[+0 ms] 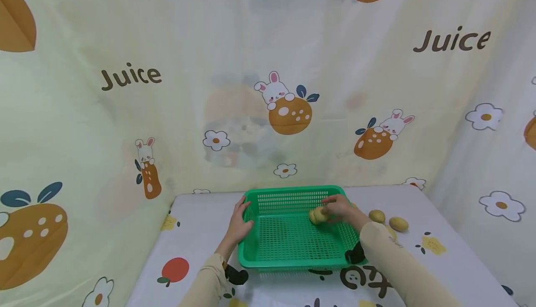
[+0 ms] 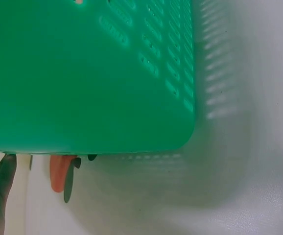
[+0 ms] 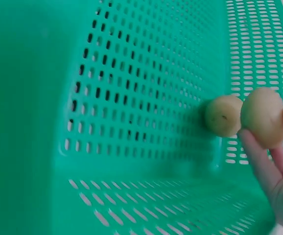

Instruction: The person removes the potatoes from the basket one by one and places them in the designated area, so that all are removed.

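Observation:
A green plastic basket [image 1: 289, 266] with slotted walls and floor stands on the table. My left hand [image 1: 239, 223] holds its left rim; in the left wrist view a finger [image 2: 2, 178] touches the basket's edge. Over the right part of the basket, my right hand [image 1: 340, 208] pinches a potato [image 3: 264, 117] between thumb and fingers. Another potato [image 3: 223, 116] lies in the basket, against the far wall and partly covered by the held one in the right wrist view.
Several potatoes lie on the table right of the basket, among them one potato [image 1: 377, 216] and another potato [image 1: 398, 224]; my right forearm partly hides others. A printed cloth covers the table [image 1: 201, 232], and a patterned curtain [image 1: 184, 125] hangs behind it.

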`<state>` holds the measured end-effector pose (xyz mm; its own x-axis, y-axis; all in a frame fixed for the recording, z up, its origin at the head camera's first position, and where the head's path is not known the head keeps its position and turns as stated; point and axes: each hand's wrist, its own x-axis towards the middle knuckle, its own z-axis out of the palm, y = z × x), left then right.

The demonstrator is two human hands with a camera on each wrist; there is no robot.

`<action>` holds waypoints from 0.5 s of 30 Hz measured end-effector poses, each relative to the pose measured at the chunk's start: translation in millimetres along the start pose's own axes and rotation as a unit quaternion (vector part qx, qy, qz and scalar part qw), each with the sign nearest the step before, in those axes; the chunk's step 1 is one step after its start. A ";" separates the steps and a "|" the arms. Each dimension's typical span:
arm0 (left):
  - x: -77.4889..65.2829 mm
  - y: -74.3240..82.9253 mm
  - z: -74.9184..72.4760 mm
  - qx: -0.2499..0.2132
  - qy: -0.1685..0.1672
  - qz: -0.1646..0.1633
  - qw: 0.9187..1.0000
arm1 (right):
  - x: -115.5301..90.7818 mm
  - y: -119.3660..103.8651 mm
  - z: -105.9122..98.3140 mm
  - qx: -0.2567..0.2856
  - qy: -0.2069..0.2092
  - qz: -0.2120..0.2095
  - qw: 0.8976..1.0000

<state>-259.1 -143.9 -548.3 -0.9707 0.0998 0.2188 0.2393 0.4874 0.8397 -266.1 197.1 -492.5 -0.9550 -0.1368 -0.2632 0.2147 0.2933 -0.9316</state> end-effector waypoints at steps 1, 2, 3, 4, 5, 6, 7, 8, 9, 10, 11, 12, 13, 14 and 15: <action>-0.1 -0.4 0.0 0.002 0.001 0.001 1.000 | -0.5 -1.4 -2.5 0.002 -0.009 -0.008 1.000; 0.0 -1.0 0.3 0.002 0.002 0.002 1.000 | -0.3 -1.8 -5.0 0.003 -0.016 -0.016 1.000; -0.1 -1.4 0.6 0.003 0.003 0.001 1.000 | -0.1 -2.4 -7.6 0.004 -0.020 -0.022 1.000; -0.1 -1.8 0.8 0.003 0.004 0.003 1.000 | -0.4 -3.3 -10.5 0.005 -0.027 -0.027 0.999; -0.1 -2.2 1.0 0.002 0.004 0.003 1.000 | -0.6 -4.0 -13.3 0.005 -0.030 -0.032 0.999; 0.0 -2.8 1.1 0.000 0.003 0.002 1.000 | -1.0 -4.5 -16.3 0.003 -0.032 -0.037 0.999; 0.2 -3.1 1.3 -0.001 0.003 0.004 1.000 | -1.7 -5.2 -18.9 0.001 -0.031 -0.040 0.999; 0.2 -3.1 1.4 -0.003 0.003 0.005 1.000 | -2.5 -5.4 -21.3 -0.002 -0.032 -0.047 0.998; 0.0 -3.0 1.3 -0.003 0.003 0.006 1.000 | -4.1 -6.4 -23.8 -0.003 -0.031 -0.049 0.998; 0.0 -2.9 1.2 -0.003 0.004 0.007 1.000 | -5.7 -7.0 -26.4 -0.002 -0.032 -0.051 0.998; -0.1 -2.6 1.1 -0.004 0.003 0.005 1.000 | -7.3 -7.2 -29.1 0.002 -0.030 -0.053 0.998; -0.1 -2.5 1.0 -0.004 0.002 0.004 1.000 | -9.1 -7.4 -32.0 0.003 -0.032 -0.056 0.998; -0.2 -2.3 0.9 -0.003 0.002 0.007 1.000 | -10.9 -7.6 -34.8 0.008 -0.031 -0.058 0.998; -0.1 -2.1 0.8 -0.001 0.001 0.004 1.000 | -12.9 -7.6 -37.9 0.012 -0.032 -0.061 0.998; -0.1 -1.8 0.6 0.001 0.000 0.005 1.000 | -14.7 -7.5 -41.0 0.017 -0.029 -0.060 0.998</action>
<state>-259.5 -144.3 -550.1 -0.9682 0.1055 0.2268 0.2491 0.4884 0.8363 -262.1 235.7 -471.4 -0.9612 -0.2234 -0.1619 0.1066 0.2402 -0.9649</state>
